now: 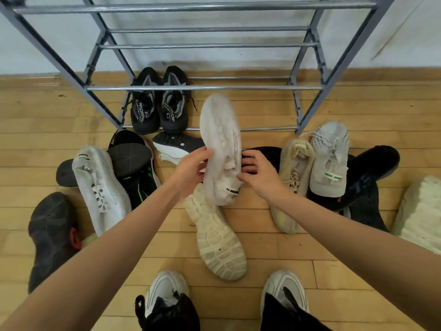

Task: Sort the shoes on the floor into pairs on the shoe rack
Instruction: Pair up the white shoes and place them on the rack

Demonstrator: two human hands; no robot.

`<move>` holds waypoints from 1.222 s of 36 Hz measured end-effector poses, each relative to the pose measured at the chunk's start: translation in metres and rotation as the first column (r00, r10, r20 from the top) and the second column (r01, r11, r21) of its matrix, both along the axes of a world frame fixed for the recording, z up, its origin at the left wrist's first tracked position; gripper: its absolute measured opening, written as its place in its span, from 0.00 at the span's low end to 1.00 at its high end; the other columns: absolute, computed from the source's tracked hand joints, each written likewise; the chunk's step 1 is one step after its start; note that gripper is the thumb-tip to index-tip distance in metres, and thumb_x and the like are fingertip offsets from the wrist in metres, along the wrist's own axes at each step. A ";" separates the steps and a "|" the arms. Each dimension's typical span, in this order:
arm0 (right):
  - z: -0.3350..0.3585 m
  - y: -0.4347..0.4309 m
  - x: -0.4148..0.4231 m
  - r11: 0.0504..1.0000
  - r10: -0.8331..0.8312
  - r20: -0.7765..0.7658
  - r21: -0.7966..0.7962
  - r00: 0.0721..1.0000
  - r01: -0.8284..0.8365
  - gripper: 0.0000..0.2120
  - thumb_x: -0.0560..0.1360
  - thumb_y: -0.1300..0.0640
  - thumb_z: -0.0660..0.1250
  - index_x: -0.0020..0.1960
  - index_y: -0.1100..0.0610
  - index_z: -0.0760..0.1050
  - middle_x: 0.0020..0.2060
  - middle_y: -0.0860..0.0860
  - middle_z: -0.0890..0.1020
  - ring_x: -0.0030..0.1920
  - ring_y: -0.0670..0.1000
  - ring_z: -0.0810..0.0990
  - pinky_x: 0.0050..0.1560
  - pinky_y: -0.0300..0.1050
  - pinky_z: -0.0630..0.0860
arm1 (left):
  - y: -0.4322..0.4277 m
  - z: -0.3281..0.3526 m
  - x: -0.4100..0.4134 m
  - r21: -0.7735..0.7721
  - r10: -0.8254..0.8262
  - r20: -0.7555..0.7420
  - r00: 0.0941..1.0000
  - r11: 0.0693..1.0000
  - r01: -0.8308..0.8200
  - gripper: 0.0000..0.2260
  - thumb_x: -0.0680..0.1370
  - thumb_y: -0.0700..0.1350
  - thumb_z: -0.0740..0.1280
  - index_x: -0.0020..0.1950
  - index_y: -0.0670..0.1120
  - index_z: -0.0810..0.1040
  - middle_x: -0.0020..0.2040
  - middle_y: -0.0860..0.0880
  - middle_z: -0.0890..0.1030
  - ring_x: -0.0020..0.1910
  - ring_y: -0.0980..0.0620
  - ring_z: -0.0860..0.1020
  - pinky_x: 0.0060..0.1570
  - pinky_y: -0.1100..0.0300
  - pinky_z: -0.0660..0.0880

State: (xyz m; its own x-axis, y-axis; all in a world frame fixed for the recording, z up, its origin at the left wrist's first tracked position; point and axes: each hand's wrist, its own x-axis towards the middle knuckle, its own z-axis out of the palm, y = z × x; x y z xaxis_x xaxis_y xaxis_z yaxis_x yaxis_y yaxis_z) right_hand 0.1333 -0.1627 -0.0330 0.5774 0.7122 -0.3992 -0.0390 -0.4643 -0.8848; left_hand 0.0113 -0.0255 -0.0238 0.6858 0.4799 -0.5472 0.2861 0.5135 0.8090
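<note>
A white knit sneaker (220,139) is held up off the floor, toe pointing toward the grey metal shoe rack (202,87). My left hand (191,170) grips its left side near the collar. My right hand (259,174) has its fingers curled at the shoe's right side by the heel; whether it grips is unclear. A pair of black sneakers (158,103) stands on the rack's lowest tier. On the floor lie a matching white knit sneaker (100,187) at left, an upturned cream-soled shoe (217,240), a beige sneaker (293,177) and a light grey sneaker (330,161).
Several black shoes (362,182) lie scattered right and left on the wooden floor, one dark shoe (51,235) at far left, a pale sole (420,211) at far right. My own feet in grey sneakers (167,290) stand near the bottom. The rack's upper tiers hold nothing.
</note>
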 end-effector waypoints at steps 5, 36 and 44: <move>0.003 0.026 -0.014 0.999 0.038 -0.087 -0.033 0.996 -0.041 0.23 0.75 0.61 0.66 0.69 0.53 0.66 0.57 0.50 0.77 0.56 0.50 0.78 0.58 0.48 0.76 | 0.014 -0.004 -0.028 0.014 0.090 -0.042 0.995 0.996 -0.089 0.19 0.77 0.39 0.66 0.67 0.45 0.73 0.56 0.46 0.82 0.49 0.50 0.82 0.47 0.57 0.79; 0.000 0.097 -0.069 0.837 0.476 0.071 -0.342 0.876 -0.427 0.27 0.74 0.58 0.69 0.71 0.52 0.68 0.62 0.51 0.79 0.62 0.52 0.76 0.63 0.53 0.74 | 0.098 -0.046 -0.230 0.308 0.433 -0.615 0.659 0.901 -0.305 0.26 0.72 0.42 0.73 0.66 0.35 0.71 0.62 0.42 0.77 0.60 0.41 0.76 0.59 0.47 0.75; 0.002 0.086 -0.042 0.905 0.325 0.028 -0.299 0.945 -0.302 0.24 0.74 0.59 0.69 0.68 0.49 0.72 0.58 0.50 0.82 0.57 0.51 0.80 0.62 0.55 0.76 | 0.092 -0.024 -0.235 0.411 0.347 -0.416 0.840 0.896 -0.166 0.20 0.73 0.36 0.70 0.64 0.42 0.76 0.57 0.45 0.81 0.55 0.46 0.79 0.59 0.47 0.75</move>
